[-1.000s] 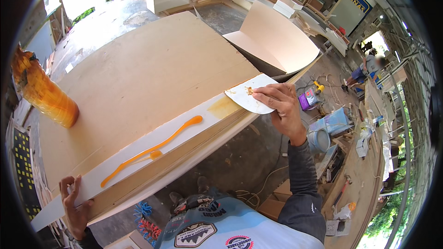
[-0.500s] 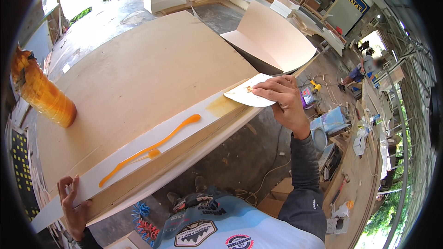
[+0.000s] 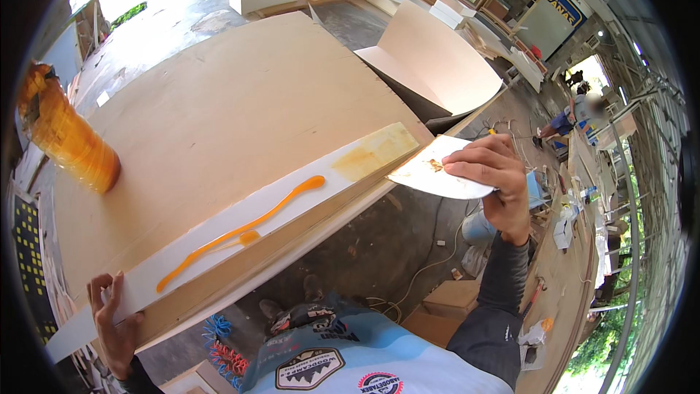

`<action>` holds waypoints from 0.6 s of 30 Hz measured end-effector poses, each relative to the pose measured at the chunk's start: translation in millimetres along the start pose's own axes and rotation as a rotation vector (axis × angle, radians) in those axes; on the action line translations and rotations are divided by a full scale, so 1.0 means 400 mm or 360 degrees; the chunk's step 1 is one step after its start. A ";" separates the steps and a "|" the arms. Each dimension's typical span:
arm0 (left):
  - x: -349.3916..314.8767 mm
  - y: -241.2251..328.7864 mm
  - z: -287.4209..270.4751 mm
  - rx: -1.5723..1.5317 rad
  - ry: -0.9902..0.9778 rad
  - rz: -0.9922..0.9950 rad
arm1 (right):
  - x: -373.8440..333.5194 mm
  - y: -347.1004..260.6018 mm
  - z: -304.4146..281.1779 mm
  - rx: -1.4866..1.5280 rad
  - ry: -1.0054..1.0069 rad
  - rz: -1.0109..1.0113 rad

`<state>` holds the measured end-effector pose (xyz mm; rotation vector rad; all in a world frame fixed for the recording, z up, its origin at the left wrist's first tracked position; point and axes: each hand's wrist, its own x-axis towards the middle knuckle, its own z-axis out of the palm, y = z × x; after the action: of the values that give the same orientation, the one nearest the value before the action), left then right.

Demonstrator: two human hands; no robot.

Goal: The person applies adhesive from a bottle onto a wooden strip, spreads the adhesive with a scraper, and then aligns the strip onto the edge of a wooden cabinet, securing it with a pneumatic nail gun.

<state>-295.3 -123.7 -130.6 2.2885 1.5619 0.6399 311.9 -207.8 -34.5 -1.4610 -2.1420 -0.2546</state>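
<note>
Smooth tan panel [image 3: 219, 87] carries a flat white strip [image 3: 281, 220] beaded with glossy orange glue [image 3: 249, 237]. Right hand [image 3: 503, 182]: grip pinched on thin white spreader [image 3: 419, 175] by strip's right end. Left hand [image 3: 113, 321]: clamped on strip's left end. Amber translucent container [image 3: 73, 138] at left; curved sheet [image 3: 437, 66] beyond.

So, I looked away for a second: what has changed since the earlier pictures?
The right hand has moved the spreader rightward and slightly toward the person, off the strip's right end, baring more yellow smear. Nothing was let go or newly gripped. The left hand still holds the strip; the orange bead looks unchanged.
</note>
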 end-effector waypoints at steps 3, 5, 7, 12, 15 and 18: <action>0.004 0.004 0.002 -0.0007 0.0001 -0.0005 | 0.018 -0.035 0.074 -0.0029 0.0068 -0.0037; 0.008 0.004 0.001 -0.0035 0.0002 0.0013 | 0.027 -0.045 0.134 -0.0085 0.0022 -0.0037; 0.009 0.002 0.000 -0.0068 0.0009 0.0025 | 0.041 -0.057 0.192 -0.0089 0.0016 -0.0014; 0.010 0.011 0.000 -0.0021 0.0020 0.0032 | 0.047 -0.076 0.234 -0.0203 -0.0028 0.0012; 0.008 0.008 0.001 -0.0048 0.0026 0.0037 | 0.045 -0.075 0.242 -0.0219 -0.0026 0.0001; 0.008 0.010 -0.001 -0.0029 0.0015 0.0054 | 0.043 -0.076 0.246 -0.0210 -0.0015 -0.0003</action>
<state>-291.2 -122.2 -127.9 2.3061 1.5184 0.6721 248.4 -163.1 -104.1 -1.5359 -2.1700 -0.3970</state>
